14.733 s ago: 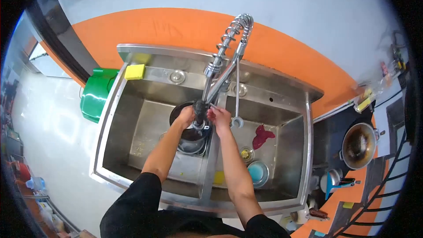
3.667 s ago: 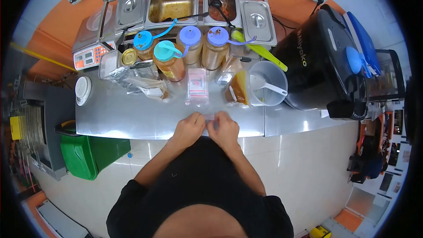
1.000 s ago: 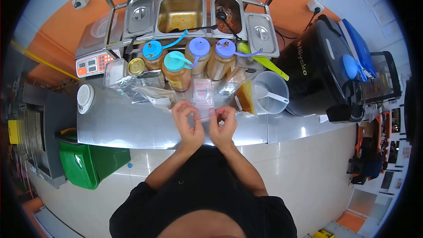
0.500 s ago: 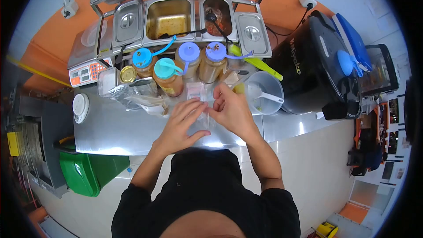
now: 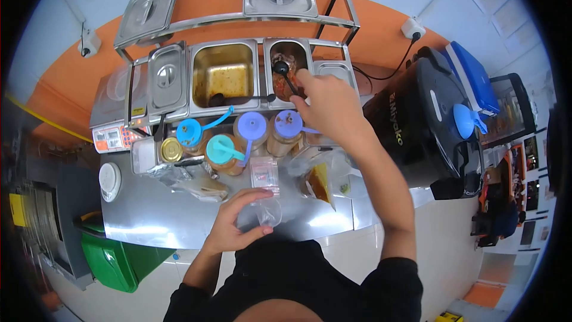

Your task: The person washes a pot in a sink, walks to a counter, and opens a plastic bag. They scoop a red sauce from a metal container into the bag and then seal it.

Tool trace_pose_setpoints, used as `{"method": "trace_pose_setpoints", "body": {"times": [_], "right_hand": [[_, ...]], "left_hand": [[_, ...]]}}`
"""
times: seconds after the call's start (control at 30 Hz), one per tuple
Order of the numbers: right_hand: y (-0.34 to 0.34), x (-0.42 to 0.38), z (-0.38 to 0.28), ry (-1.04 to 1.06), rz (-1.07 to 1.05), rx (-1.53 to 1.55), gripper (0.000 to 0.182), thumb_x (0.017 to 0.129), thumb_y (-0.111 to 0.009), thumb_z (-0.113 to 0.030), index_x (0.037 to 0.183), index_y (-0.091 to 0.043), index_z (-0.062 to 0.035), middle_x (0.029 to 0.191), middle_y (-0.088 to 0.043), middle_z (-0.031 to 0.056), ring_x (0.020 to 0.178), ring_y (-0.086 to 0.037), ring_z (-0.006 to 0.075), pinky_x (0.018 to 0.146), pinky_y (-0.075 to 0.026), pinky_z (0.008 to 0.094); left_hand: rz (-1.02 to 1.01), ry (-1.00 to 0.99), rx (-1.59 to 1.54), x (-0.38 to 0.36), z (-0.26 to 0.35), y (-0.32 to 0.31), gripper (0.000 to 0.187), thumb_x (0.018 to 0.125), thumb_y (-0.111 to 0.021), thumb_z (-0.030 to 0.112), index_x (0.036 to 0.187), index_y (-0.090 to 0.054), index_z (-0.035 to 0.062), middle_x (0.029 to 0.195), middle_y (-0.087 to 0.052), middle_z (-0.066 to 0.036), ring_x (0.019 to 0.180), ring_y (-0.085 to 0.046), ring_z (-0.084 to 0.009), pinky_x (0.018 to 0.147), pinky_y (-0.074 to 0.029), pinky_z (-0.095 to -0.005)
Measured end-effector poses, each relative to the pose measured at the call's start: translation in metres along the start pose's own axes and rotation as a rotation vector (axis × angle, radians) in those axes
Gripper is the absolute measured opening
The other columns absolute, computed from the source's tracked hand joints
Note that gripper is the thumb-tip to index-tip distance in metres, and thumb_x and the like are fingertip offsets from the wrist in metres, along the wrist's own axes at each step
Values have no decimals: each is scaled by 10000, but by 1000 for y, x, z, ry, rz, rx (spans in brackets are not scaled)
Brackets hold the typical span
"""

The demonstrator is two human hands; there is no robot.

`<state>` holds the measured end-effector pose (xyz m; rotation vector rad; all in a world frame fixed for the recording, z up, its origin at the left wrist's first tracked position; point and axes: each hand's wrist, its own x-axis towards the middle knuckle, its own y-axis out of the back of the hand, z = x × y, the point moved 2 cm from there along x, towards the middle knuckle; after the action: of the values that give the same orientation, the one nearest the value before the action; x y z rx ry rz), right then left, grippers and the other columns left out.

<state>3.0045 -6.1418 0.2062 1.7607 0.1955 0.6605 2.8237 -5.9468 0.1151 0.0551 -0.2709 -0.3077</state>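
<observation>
My left hand (image 5: 232,223) is curled around a small clear plastic bag (image 5: 269,211), thumb and fingers at its sides, low over the steel counter. Up at the right steel pan (image 5: 308,51), my right hand (image 5: 330,104) closes on the handle of a black ladle (image 5: 281,68). The ladle's round head rests over reddish chopped food (image 5: 292,62) in that pan. A pink-and-white packet (image 5: 264,173) lies just beyond my left fingers.
Lidded jars, such as a teal-topped jar (image 5: 223,149), stand before the pans. A second pan (image 5: 223,62) holds another dark ladle. A yellow-brown pouch (image 5: 317,183) lies to the right, near a large black Miyako appliance (image 5: 399,119). A scale (image 5: 112,138) sits left.
My right hand has left my left hand and reached up and forward to the ladle in the right pan. The plastic bag now sits opened in my left hand. The view has tilted upward.
</observation>
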Motion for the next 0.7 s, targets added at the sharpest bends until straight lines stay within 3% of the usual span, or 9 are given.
{"method": "trace_pose_setpoints", "body": {"times": [0.03,0.1,0.23,0.3,0.5,0.63,0.7], "right_hand": [[-10,12,5,-6,8,0,270,797,-718,-215,984,-610,-53,794,-681,183,728,-676,358,638,-543,424],[-31,33,14,-18,-311,-96,284,784,-689,-162,1034,-623,-43,814,-683,205,793,-680,383,678,-547,465],[-62,51,30,-3,-357,-136,323,771,-671,-151,1056,-623,-7,814,-683,212,798,-680,401,685,-551,467],[-60,53,28,1,-464,-174,165,789,-601,-98,905,-686,-16,880,-698,177,837,-696,333,690,-564,443],[-53,56,44,247,-174,-578,100,789,-631,-121,795,-720,-75,858,-689,108,856,-672,254,630,-552,389],[-48,50,52,373,-181,-634,105,780,-628,-133,787,-721,-84,836,-675,85,844,-680,241,609,-538,354],[-51,43,52,504,-275,-564,144,779,-597,-146,863,-678,-62,836,-635,73,772,-672,216,557,-518,330]], "left_hand": [[-4,1,36,4,7,4,557,701,-817,146,1198,-607,10,1184,-627,-159,1129,-593,-295,982,-434,-374],[13,-14,40,13,18,14,555,699,-818,148,1191,-610,1,1173,-630,-161,1116,-598,-291,973,-440,-370],[84,-28,29,21,19,33,558,685,-825,156,1172,-618,-20,1156,-637,-163,1088,-607,-288,952,-452,-372],[128,-6,41,23,16,41,571,672,-833,161,1168,-618,-24,1152,-639,-164,1089,-606,-290,950,-449,-375],[167,-8,126,32,14,50,572,670,-834,160,1172,-617,-12,1140,-644,-167,1090,-608,-293,947,-450,-376],[196,-3,144,35,12,49,566,671,-834,157,1167,-618,-11,1135,-644,-167,1090,-611,-295,945,-455,-382],[165,1,166,34,9,48,619,727,-820,255,1210,-568,-39,1149,-635,-178,1098,-587,-286,969,-433,-395]]}}
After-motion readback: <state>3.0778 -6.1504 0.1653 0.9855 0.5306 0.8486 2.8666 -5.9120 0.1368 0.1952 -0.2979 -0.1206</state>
